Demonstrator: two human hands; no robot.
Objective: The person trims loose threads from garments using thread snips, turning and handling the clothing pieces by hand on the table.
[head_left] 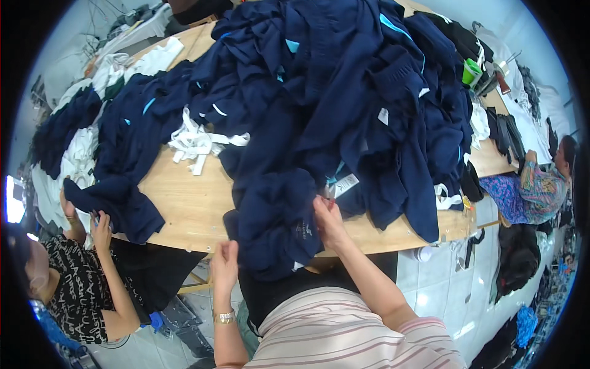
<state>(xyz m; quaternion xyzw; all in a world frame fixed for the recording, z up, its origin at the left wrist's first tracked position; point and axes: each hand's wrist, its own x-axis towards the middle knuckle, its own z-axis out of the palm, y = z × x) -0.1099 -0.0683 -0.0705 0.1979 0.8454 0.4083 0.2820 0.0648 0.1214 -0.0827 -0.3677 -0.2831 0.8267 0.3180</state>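
A navy blue garment [270, 215] with a small pale print hangs over the table's near edge in front of me, slightly blurred. At its left side, my left hand [225, 261] is closed in a pinch; whatever its fingertips hold is too small to make out. On the garment's right, my right hand [330, 224] is closed around a small tool with a red part, mostly hidden by the fingers. Just beyond that hand lies a white tag [344, 186], attached by a light blue strip.
Navy garments [326, 92] pile over the wooden table [184, 212]. White straps [193, 141] lie left of centre. A co-worker at left handles a navy piece [117, 206]; another person [534, 190] sits at far right. A green cup [471, 72] stands back right.
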